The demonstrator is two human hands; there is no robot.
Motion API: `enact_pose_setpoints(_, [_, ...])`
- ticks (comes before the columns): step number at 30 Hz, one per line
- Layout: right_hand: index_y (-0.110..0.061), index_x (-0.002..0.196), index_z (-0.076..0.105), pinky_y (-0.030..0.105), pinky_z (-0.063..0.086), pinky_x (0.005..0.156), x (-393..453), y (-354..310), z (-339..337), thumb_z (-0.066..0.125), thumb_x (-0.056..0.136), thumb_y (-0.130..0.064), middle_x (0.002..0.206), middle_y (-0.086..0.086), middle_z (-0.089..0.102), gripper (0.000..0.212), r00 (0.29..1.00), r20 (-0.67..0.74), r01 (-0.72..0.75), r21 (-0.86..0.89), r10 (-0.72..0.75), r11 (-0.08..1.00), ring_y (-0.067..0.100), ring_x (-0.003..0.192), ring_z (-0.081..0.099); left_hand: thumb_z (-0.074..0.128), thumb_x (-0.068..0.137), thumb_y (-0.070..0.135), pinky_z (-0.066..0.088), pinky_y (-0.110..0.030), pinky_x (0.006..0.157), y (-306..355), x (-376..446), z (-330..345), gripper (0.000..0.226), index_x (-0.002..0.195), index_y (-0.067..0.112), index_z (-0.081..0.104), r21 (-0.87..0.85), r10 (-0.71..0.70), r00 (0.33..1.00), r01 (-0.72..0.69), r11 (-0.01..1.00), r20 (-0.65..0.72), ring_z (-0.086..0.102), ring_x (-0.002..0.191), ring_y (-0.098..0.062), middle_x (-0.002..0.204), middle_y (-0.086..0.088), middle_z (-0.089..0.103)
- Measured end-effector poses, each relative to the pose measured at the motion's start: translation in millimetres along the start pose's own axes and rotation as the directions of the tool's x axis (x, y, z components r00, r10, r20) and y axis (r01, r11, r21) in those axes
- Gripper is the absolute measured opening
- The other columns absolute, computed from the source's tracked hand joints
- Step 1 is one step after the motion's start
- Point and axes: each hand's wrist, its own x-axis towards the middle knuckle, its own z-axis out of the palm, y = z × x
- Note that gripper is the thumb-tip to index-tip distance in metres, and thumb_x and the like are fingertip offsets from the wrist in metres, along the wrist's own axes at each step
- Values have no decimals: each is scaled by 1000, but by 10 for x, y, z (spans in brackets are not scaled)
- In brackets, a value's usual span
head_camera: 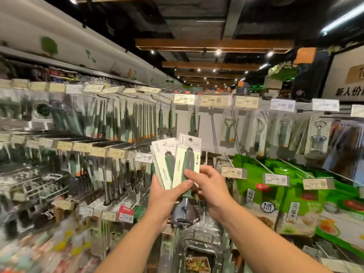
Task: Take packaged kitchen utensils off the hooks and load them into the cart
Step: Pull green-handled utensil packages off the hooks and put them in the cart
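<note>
Left hand (167, 196) grips the fanned peeler packs (177, 164); right hand (206, 184) pinches the front one. Best square the stack before lowering it toward the cart.

A store display wall (208, 123) of metal hooks (213, 131) is filling the view from nine o'clock to three o'clock. Packaged green-handled utensils (141, 123) are hanging in rows at ten o'clock, openers and a corkscrew (318, 136) at two o'clock, and green packets (291, 186) at four o'clock. Price tags (213, 100) are sitting along the hook ends.
</note>
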Motion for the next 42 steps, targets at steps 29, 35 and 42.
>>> enact_pose_setpoints(29, [-15,126,56,50,64,67,480,135,306,63,100,-12,117,15,74,28,995,-14,-100,92,102,991,34,84,76,95,73,15,60,-56,94,101,580,-733,68,128,29,58,50,-9,997,12,999,-75,76,104,-24,110,3,79])
enact_pose_setpoints(35, [-12,116,56,32,55,48,969,139,111,53,99,3,115,20,70,23,986,-105,-125,67,132,990,31,80,71,94,72,13,61,-54,95,-18,936,-675,69,130,27,59,77,-23,999,27,997,-43,76,105,-25,114,0,78])
enact_pose_setpoints(42, [-4,111,59,28,57,53,1651,5,44,63,91,9,107,19,71,23,992,-119,-27,26,30,999,28,73,71,97,69,19,59,-56,97,53,1612,-594,73,130,29,58,78,-23,999,26,997,-36,77,104,-25,112,2,79])
